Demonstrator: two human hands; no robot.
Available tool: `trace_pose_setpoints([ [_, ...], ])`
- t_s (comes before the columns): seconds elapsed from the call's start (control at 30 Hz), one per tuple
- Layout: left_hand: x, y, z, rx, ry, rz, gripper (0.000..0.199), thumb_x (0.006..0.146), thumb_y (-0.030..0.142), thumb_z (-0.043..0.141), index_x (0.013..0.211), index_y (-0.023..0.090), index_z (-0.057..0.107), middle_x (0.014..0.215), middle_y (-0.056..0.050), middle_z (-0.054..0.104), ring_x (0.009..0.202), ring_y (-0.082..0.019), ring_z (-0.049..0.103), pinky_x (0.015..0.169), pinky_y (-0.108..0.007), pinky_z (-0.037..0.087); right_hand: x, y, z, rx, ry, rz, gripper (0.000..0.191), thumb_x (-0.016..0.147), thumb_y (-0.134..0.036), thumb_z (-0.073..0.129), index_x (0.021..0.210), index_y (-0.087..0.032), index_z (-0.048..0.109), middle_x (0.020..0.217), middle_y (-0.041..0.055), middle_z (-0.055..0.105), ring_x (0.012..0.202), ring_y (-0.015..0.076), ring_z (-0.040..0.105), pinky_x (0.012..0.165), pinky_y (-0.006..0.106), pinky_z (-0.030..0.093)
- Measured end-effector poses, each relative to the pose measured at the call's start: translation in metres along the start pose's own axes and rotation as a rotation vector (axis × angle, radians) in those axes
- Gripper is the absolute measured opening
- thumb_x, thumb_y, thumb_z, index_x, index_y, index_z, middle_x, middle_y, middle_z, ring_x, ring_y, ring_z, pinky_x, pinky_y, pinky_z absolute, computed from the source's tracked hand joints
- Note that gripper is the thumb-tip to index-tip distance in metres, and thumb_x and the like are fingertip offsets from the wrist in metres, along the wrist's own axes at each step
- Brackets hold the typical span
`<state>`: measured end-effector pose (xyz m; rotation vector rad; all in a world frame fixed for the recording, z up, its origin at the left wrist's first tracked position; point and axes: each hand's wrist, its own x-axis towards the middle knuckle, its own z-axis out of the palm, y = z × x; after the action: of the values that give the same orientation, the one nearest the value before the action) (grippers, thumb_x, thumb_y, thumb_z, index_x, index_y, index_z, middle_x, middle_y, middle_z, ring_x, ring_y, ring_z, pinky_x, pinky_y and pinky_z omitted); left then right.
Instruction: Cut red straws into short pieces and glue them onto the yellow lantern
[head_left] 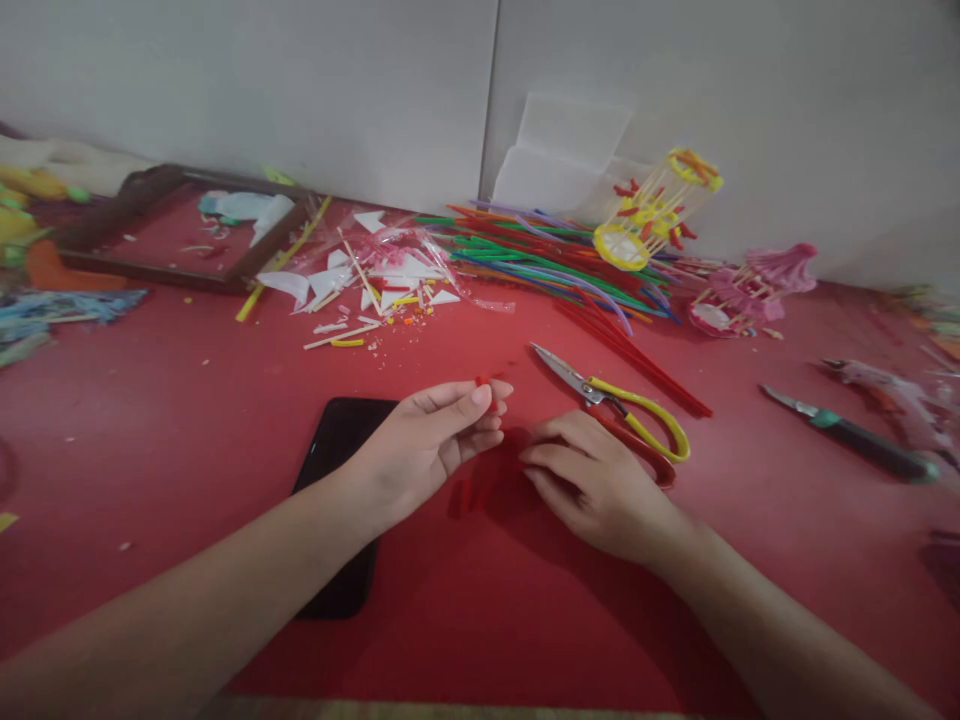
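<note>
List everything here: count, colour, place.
Wall: one, grey, behind
Table: one, red, underneath
Sheets: few, white, against wall
Frame: one, brown, back left
Scraps: many, mostly white, back left
Fuzzy stems: many, mixed colours, behind
Stick models: two, yellow, pink, back right
Scissors: one, yellow-red handles, right
Knife: one, green handle, right
Blurred tool: one, pink, far right
Phone: one, black, left
Strips: few, blurred, red, centre
Blurred items: several, blue, yellow, orange, far left
Small piece: one, red, left fingertips
Left hand: one, bare, centre
Right hand: one, bare, right
</note>
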<state>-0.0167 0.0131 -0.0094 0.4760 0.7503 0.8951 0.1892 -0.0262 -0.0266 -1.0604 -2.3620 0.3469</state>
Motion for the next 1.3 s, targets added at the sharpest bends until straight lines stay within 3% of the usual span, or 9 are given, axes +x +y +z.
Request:
trace_pose_setpoints([
  [0.33,0.0,-0.003,-0.001,0.06,-0.001,-0.004,0.016,0.069,0.023,0.084,0.081,0.014,0.078,0.078,-0.002,0.074,0.067,-0.008,0.065,0.07,-0.018,0.055,0.001,0.002,-0.002,0.025,0.015,0.087,0.011,0.085,-0.008,0.054,0.085,-0.018,0.059,0.079,0.0038,0.065,0.073,0.0158,0.059,0.068,0.029,0.05],
  [0.57,0.0,-0.005,-0.002,0.121,-0.008,0.017,0.014,0.07,0.026,0.083,0.079,0.017,0.079,0.083,-0.001,0.074,0.067,-0.006,0.063,0.07,-0.018,0.054,0.001,0.001,-0.005,0.168,0.043,0.158,0.015,0.092,-0.018,0.056,0.098,-0.02,0.07,0.091,0.0054,0.071,0.083,0.0152,0.066,0.077,0.029,0.053],
  [0.67,0.0,-0.008,-0.005,0.201,-0.014,0.061,0.011,0.073,0.03,0.082,0.079,0.02,0.079,0.086,-0.001,0.076,0.072,-0.007,0.064,0.074,-0.019,0.053,0.002,-0.002,-0.007,0.352,0.131,0.303,0.011,0.088,-0.025,0.064,0.092,-0.022,0.073,0.087,0.0042,0.072,0.078,0.0142,0.068,0.072,0.028,0.056],
  [0.77,-0.002,-0.01,-0.004,0.358,-0.014,0.086,0.014,0.076,0.033,0.079,0.083,0.021,0.079,0.081,-0.001,0.075,0.074,-0.009,0.065,0.077,-0.02,0.052,0.003,-0.004,-0.005,0.719,0.286,0.472,0.011,0.08,-0.028,0.073,0.089,-0.022,0.072,0.076,0.001,0.072,0.064,0.0125,0.068,0.061,0.025,0.058],
  [0.87,-0.006,-0.01,-0.001,0.452,-0.096,0.018,0.018,0.078,0.035,0.077,0.086,0.019,0.079,0.08,-0.004,0.075,0.077,-0.012,0.066,0.076,-0.022,0.054,0.003,-0.005,0.001,1.065,0.382,0.519,0.011,0.079,-0.026,0.075,0.089,-0.022,0.071,0.072,-0.0007,0.073,0.062,0.0125,0.07,0.06,0.025,0.06],
  [0.97,-0.009,-0.01,0.002,0.464,-0.163,-0.089,0.02,0.076,0.036,0.078,0.083,0.017,0.079,0.08,-0.006,0.074,0.076,-0.014,0.066,0.07,-0.025,0.057,0.002,-0.004,0.004,1.176,0.358,0.531,0.006,0.084,-0.025,0.071,0.088,-0.022,0.072,0.073,-0.0004,0.071,0.062,0.0114,0.068,0.057,0.024,0.06],
  [1.3,-0.009,-0.007,0.005,0.434,-0.245,-0.204,0.02,0.071,0.036,0.081,0.07,0.017,0.076,0.067,0.0,0.065,0.069,-0.012,0.061,0.065,-0.023,0.058,0.001,-0.008,-0.002,1.08,0.202,0.445,0.004,0.084,-0.02,0.07,0.08,-0.02,0.069,0.08,-0.003,0.057,0.058,0.0055,0.059,0.052,0.02,0.051],
])
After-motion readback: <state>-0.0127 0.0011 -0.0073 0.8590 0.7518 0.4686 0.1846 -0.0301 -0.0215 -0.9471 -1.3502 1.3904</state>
